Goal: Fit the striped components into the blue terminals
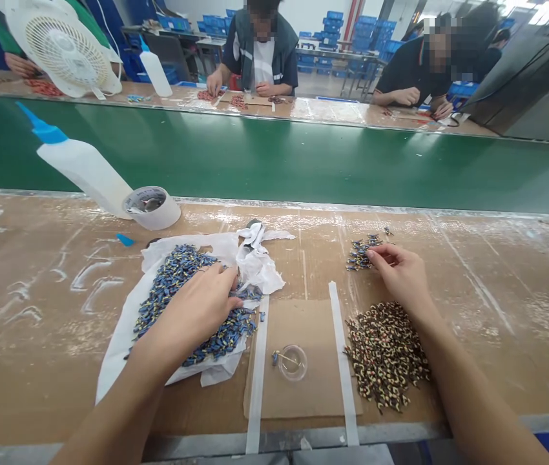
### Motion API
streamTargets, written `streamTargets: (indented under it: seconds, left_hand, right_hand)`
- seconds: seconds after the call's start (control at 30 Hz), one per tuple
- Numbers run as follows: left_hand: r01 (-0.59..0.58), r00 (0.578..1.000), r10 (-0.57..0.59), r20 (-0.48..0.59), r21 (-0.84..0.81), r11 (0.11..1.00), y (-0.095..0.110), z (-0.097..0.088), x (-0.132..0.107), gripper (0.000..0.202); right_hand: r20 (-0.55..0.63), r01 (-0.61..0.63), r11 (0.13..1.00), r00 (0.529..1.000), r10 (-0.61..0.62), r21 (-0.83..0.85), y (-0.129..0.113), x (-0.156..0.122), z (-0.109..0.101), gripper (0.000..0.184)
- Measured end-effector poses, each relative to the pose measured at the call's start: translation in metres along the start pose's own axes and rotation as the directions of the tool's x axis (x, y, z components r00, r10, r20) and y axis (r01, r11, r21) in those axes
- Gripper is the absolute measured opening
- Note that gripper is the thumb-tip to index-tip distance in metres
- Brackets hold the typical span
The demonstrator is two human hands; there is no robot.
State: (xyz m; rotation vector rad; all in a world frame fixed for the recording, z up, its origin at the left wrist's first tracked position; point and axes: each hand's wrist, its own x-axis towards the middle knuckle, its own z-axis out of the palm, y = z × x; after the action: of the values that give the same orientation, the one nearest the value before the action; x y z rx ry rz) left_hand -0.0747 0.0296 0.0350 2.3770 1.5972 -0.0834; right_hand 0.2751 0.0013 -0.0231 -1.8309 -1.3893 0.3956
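My left hand [204,297] curls over blue pieces [170,274], my right hand [400,274] bends at the small cluster [358,256] (whether either grips any, I can't tell); a careless drag could scatter the dark pile [385,355].

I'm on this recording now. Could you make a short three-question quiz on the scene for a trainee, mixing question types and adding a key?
1. Multiple choice: What colour is the sheet under the blue-and-yellow pile?
A) green
B) white
C) red

2. True or false: The clear cup stands to the left of both white strips.

3. Fill in: The ____ hand is at the small group of pieces beyond the dark-and-cream pile.

Key:
1. B. The left hand is over that pile.
2. False; it stands between them.
3. Right; the right hand has its fingertips there.
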Motion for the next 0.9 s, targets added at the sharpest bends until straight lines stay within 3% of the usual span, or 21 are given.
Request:
streamTargets:
  seconds: [0.13,0.37,0.7,0.9]
  left_hand:
    - [-0.002,0.998,0.0,0.056,0.047,0.999,-0.003,0.009,0.0,0.006]
    - [-0.051,0.996,0.055,0.076,-0.048,0.998,-0.014,-0.001,-0.002,0.016]
    - [0.018,1.0,-0.013,0.025,-0.177,0.984,-0.028,-0.019,0.0,0.009]
    - [-0.02,0.997,-0.003,-0.08,-0.281,0.959,-0.025,-0.023,0.001,0.023]
  right_hand:
    - [-0.006,0.005,0.999,1.0,-0.005,-0.05,0.008,0.002,0.003,0.039]
    - [0.009,-0.012,0.999,1.0,0.013,-0.053,-0.002,-0.003,-0.002,0.035]
    - [0.056,0.008,0.999,0.998,-0.006,-0.038,0.004,-0.005,-0.001,0.031]
    - [0.086,0.013,1.0,0.996,-0.013,0.003,-0.002,-0.008,0.0,0.028]
